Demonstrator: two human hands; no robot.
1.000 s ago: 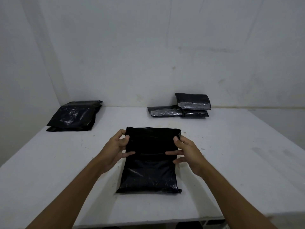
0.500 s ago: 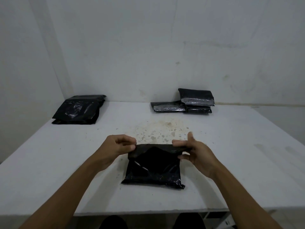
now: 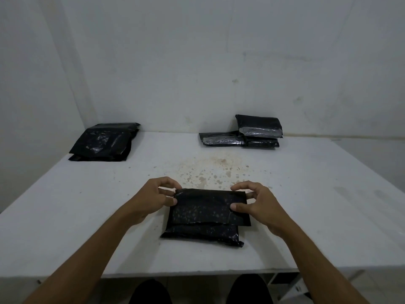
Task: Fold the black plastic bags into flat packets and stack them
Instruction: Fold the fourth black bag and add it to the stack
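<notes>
Black plastic bag (image 3: pixel 206 216), near tabletop (image 3: pixel 306 205) front edge, long axis left-right; left hand (image 3: pixel 153 199) and right hand (image 3: pixel 255 204) pinching far-corner fold, one each side.

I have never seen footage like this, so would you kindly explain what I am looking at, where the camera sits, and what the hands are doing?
No machine here: a person wears a camera on the head, looking forward and down, so you see their own arms. The left hand and right hand each pinch a far corner of a black plastic bag, folded over on itself on the white table. At the far left lies a pile of loose black bags; at the far right, against the wall, a stack of folded packets. Brownish stains mark the tabletop.
</notes>
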